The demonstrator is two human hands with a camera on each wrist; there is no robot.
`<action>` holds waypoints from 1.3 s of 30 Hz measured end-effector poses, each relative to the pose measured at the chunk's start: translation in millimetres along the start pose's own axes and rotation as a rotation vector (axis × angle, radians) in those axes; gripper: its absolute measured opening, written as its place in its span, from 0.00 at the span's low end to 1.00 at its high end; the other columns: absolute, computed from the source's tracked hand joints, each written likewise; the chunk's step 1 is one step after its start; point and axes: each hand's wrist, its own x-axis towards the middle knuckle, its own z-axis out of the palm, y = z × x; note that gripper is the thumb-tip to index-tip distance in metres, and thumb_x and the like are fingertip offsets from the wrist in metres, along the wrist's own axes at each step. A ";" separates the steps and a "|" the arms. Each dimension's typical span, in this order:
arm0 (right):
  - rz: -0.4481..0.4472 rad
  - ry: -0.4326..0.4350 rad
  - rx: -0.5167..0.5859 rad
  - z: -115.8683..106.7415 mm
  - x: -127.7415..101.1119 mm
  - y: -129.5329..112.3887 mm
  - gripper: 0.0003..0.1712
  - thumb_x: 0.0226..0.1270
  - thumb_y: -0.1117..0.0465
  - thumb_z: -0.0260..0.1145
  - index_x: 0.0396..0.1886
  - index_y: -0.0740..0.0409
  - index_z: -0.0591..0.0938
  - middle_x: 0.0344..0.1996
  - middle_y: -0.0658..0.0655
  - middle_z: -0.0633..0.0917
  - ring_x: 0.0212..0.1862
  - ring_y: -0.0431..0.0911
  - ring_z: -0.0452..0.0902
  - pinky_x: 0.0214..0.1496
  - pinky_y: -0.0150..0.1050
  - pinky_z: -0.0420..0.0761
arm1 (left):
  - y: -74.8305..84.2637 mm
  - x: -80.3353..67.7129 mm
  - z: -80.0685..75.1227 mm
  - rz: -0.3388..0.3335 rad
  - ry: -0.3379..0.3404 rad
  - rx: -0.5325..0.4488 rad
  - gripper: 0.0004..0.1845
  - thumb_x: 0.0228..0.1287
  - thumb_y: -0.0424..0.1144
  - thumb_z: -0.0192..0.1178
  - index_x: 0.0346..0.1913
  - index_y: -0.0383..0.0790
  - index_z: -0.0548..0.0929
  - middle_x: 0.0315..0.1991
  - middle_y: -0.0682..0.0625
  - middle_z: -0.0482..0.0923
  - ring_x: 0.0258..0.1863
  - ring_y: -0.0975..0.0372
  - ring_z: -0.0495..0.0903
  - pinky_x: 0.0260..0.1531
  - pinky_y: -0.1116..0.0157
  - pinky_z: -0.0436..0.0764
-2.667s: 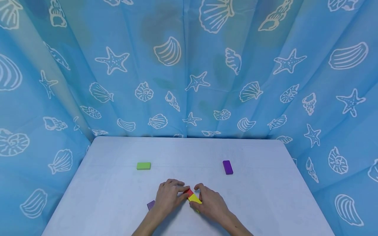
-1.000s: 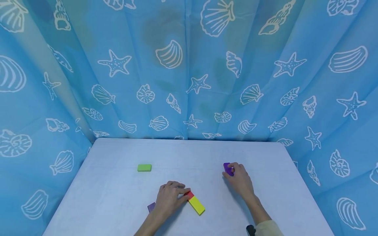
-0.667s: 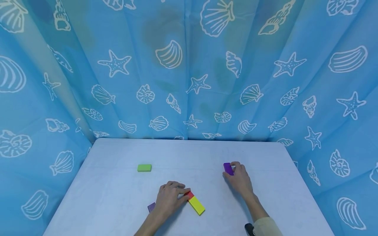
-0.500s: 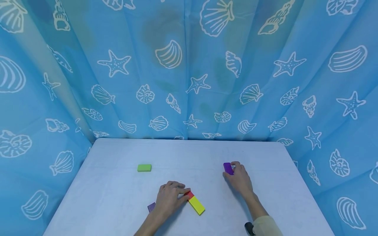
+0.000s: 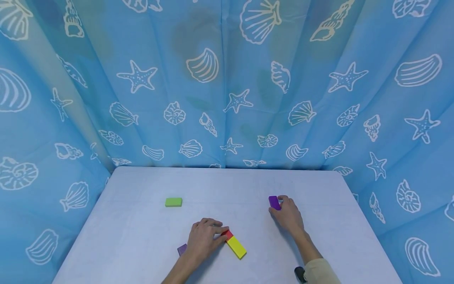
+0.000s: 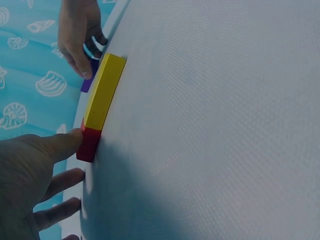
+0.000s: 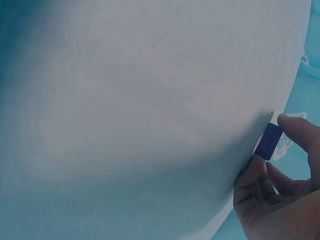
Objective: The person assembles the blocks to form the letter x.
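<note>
On the pale table (image 5: 142,236), the right hand (image 5: 289,216) pinches a purple block (image 5: 274,202) between thumb and fingers, nothing crowding it. Nearer in, the left hand (image 5: 203,238) presses fingertips on the red block (image 5: 227,234), butted against the yellow block (image 5: 236,247). Another purple block (image 5: 181,249) peeks beside that wrist; a green block (image 5: 173,202) sits well apart.

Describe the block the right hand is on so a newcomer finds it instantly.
On the white table, look right of centre, beyond the red-and-yellow bar. The right hand pinches a purple block there. It is the only purple one on that side; the other pokes out under the left hand.
</note>
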 end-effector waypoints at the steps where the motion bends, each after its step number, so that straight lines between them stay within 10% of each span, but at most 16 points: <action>1: 0.002 -0.001 -0.004 -0.3 0.0 -0.6 0.36 0.68 0.55 0.69 0.68 0.68 0.67 0.56 0.70 0.77 0.58 0.63 0.76 0.57 0.60 0.80 | -0.1 0.1 0.1 -0.001 0.001 -0.001 0.16 0.60 0.52 0.72 0.51 0.60 0.89 0.50 0.57 0.86 0.55 0.55 0.78 0.56 0.43 0.76; 39: -0.061 0.018 0.010 -6.0 -2.5 -0.2 0.30 0.69 0.59 0.66 0.65 0.71 0.71 0.54 0.71 0.77 0.53 0.64 0.78 0.55 0.62 0.79 | 0.7 -1.3 0.3 0.001 0.027 -0.019 0.16 0.58 0.52 0.73 0.50 0.62 0.89 0.49 0.58 0.87 0.54 0.56 0.79 0.55 0.43 0.76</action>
